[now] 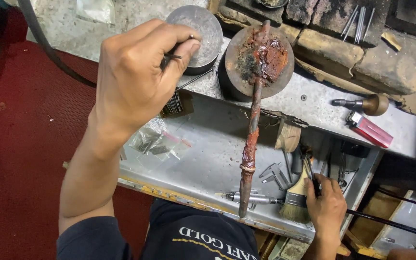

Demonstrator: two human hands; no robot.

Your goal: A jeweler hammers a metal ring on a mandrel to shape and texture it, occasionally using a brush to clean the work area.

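1. Left hand: raised over the bench's left part, thumb and fingers pressed together on a thin dark metal tool, tip near the round steel dish.
2. Right hand: low at right, over the tray's front edge, fingers closed around dark slim tools; exact kind not discernible.
3. Pale-bristled brush: lying in the tray, just beside the right hand.
4. Rust-coloured coated stick: long, crusted red-brown, running from the round pitch-covered block down to the tray's near rim.
5. Clear plastic packets: flat, transparent, in the tray's left part, holding small dark metal pieces.
6. Red rectangular lighter: on the bench at right, beside a wooden-knobbed tool.
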